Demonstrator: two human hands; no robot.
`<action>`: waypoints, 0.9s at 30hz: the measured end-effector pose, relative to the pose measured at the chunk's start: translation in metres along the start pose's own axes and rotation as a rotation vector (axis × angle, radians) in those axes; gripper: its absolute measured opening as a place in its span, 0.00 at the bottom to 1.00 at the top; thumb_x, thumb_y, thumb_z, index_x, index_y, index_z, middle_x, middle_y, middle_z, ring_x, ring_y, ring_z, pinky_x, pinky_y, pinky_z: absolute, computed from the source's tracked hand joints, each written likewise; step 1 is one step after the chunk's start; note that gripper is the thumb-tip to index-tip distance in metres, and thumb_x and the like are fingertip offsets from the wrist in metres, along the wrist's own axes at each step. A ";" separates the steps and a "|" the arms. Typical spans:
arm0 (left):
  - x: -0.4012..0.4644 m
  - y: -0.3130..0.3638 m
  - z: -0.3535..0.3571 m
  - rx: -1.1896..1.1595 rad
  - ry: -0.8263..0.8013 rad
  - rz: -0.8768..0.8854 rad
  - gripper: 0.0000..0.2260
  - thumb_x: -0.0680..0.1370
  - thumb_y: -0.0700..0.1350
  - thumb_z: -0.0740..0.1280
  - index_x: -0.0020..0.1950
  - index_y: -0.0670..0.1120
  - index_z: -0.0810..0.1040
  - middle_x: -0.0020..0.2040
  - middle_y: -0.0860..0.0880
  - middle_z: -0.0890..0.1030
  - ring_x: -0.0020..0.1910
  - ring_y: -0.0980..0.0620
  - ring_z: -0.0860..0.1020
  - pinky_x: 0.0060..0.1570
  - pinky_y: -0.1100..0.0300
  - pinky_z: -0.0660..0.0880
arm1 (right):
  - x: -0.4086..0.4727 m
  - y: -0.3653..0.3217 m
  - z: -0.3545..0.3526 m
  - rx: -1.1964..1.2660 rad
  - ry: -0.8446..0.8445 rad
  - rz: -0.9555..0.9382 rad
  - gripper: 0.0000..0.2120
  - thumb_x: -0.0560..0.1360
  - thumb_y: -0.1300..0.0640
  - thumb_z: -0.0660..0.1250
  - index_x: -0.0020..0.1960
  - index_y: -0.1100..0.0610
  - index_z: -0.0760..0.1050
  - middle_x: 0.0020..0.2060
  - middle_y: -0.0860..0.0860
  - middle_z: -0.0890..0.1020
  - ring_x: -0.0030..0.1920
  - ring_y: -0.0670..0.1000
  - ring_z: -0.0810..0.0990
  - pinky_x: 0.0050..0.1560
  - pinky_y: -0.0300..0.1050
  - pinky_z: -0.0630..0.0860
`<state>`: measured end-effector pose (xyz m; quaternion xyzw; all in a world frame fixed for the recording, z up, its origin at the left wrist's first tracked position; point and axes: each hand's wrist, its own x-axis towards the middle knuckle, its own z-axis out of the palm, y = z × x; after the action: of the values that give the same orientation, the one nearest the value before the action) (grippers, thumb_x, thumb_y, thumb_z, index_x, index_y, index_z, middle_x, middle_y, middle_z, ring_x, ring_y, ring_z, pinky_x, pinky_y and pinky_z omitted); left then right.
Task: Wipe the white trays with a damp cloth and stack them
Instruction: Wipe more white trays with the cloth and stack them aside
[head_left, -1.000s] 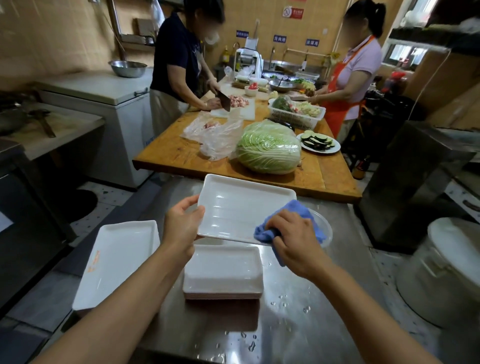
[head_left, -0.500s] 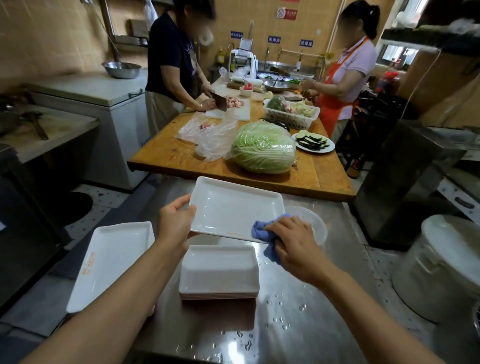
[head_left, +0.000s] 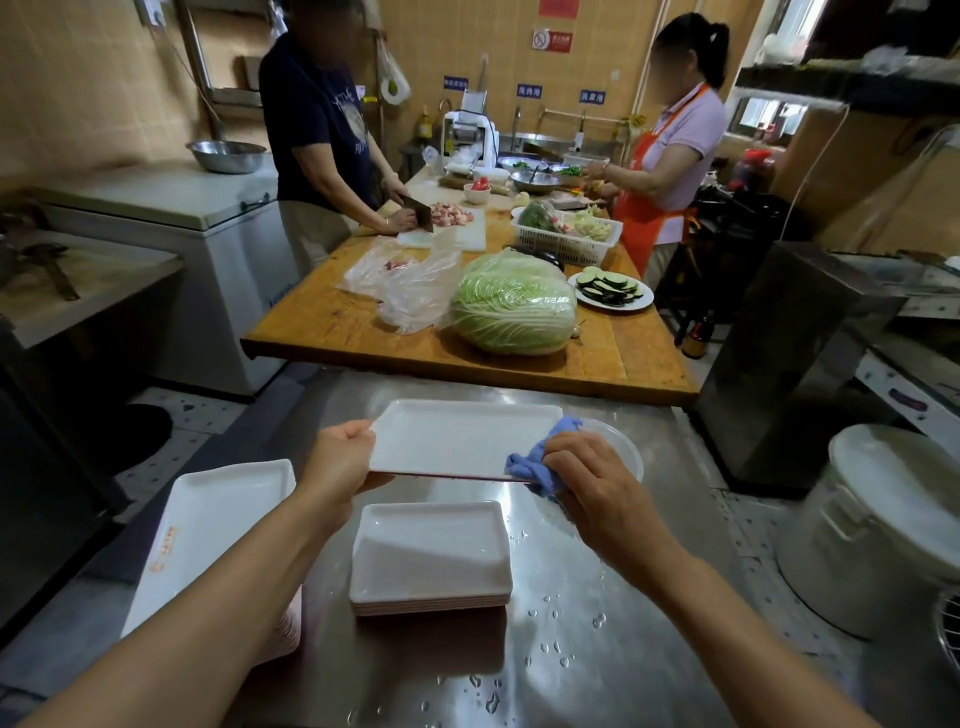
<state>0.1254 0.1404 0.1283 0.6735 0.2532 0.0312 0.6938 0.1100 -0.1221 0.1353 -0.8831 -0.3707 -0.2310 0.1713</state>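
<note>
While the left hand (head_left: 340, 462) is pinching the left edge of a white tray (head_left: 457, 436), thumb on top and fingers under, it is keeping the tray up in the air so both sides can be reached. On the other side, the right hand (head_left: 587, 478) is squeezing a blue cloth (head_left: 527, 467) around the tray's right edge, likely to rub that rim clean. So the tray is sitting between the two grips, nearly flat. Right under it, a stack of white trays (head_left: 431, 561) is waiting on the wet steel surface (head_left: 597, 649), close enough to drop this one on next. Below the left arm, another pile of trays (head_left: 218, 525) is lying, maybe not wiped yet.
</note>
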 end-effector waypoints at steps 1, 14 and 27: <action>-0.001 -0.001 0.002 0.094 -0.007 0.035 0.12 0.80 0.38 0.56 0.49 0.41 0.79 0.48 0.40 0.79 0.43 0.45 0.78 0.35 0.56 0.79 | 0.002 -0.001 -0.002 0.034 0.000 0.021 0.05 0.71 0.66 0.72 0.46 0.63 0.77 0.44 0.55 0.79 0.43 0.54 0.76 0.47 0.45 0.74; -0.048 0.019 0.060 1.136 -0.071 1.048 0.24 0.68 0.54 0.75 0.61 0.50 0.75 0.55 0.48 0.81 0.55 0.45 0.78 0.57 0.51 0.71 | 0.053 -0.014 -0.064 0.243 -0.202 0.148 0.06 0.75 0.63 0.65 0.52 0.59 0.73 0.46 0.47 0.72 0.45 0.47 0.72 0.42 0.37 0.70; -0.063 0.035 0.050 0.387 -0.200 0.738 0.16 0.62 0.41 0.77 0.44 0.55 0.79 0.37 0.56 0.83 0.37 0.62 0.80 0.37 0.69 0.75 | 0.049 -0.005 -0.041 0.019 0.196 0.126 0.24 0.76 0.56 0.63 0.71 0.58 0.66 0.58 0.58 0.75 0.57 0.55 0.72 0.57 0.50 0.69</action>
<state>0.1005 0.0738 0.1794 0.8363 -0.0721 0.1637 0.5184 0.1251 -0.1102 0.1962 -0.8761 -0.2981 -0.3016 0.2293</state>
